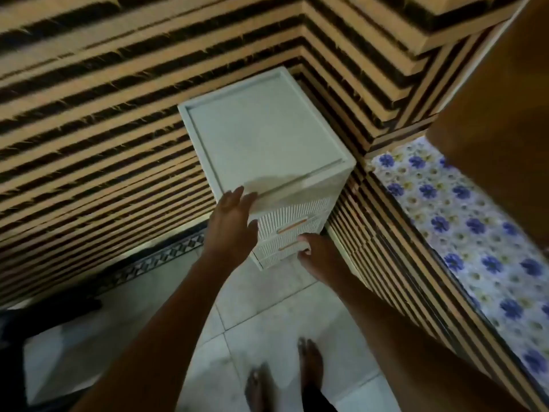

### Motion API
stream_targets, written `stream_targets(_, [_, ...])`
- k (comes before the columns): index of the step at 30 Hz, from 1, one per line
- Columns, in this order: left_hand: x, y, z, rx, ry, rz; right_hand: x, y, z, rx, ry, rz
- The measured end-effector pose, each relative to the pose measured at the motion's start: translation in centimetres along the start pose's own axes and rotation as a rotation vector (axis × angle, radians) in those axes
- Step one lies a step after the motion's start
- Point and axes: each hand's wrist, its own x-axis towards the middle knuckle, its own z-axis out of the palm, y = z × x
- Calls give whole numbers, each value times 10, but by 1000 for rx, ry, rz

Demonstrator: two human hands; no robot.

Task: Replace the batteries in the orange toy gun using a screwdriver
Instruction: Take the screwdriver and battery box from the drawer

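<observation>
A white drawer unit is tucked into the far corner of slatted walls, beside a floral-covered surface on the right. It is steadied at its near left top corner by the left hand, fingers spread flat and gripping nothing. The right hand is curled at a lower drawer handle, probably to pull it open. No toy gun, batteries or screwdriver can be seen; they are presumably stored inside.

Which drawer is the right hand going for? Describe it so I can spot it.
Find the white plastic drawer cabinet in the corner of the striped slatted wall. Its ribbed front shows stacked drawers with orange handles. The right hand is at the lower orange handle, beneath the upper one; the left hand rests on the cabinet's top corner.
</observation>
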Motion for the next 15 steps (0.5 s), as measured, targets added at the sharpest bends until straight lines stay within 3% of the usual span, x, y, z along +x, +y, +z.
stream_targets(4, [29,-32,34,82,56,62,74,26,20,-263,-243,-38])
stream_targets(7, [33,-45,48,50,120,131,107,43,42,-405,-284,-118])
stream_targets(15, [33,-57,52,-40,156,183,95,75,55,-754,72,-316])
